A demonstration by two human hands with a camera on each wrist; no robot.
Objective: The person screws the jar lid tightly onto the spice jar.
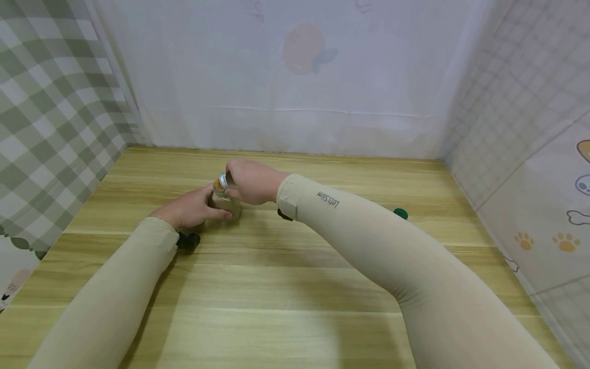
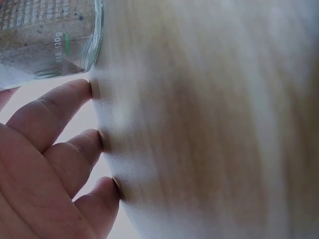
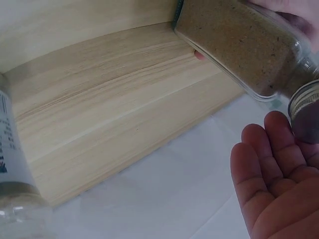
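A squarish clear jar (image 1: 234, 207) of brown powder stands toward the left of the table. My left hand (image 1: 195, 207) grips it low, thumb across the near side. In the left wrist view, printing shows on the jar (image 2: 47, 40), and three fingertips touch the wood. At the mouth, my right hand (image 1: 253, 182) pinches a silver metal lid (image 1: 223, 180), tilted, with orange-brown powder showing beside it. From the right wrist view, the lid (image 3: 306, 119) sits against the jar's neck and the other fingers (image 3: 251, 169) stretch out below it.
A green cap (image 1: 401, 213) shows past my right forearm, at the right of the wooden table (image 1: 258, 297). A clear bottle with a white label (image 3: 15, 144) stands at the left edge of the right wrist view. Walls with printed cloth enclose the back and sides.
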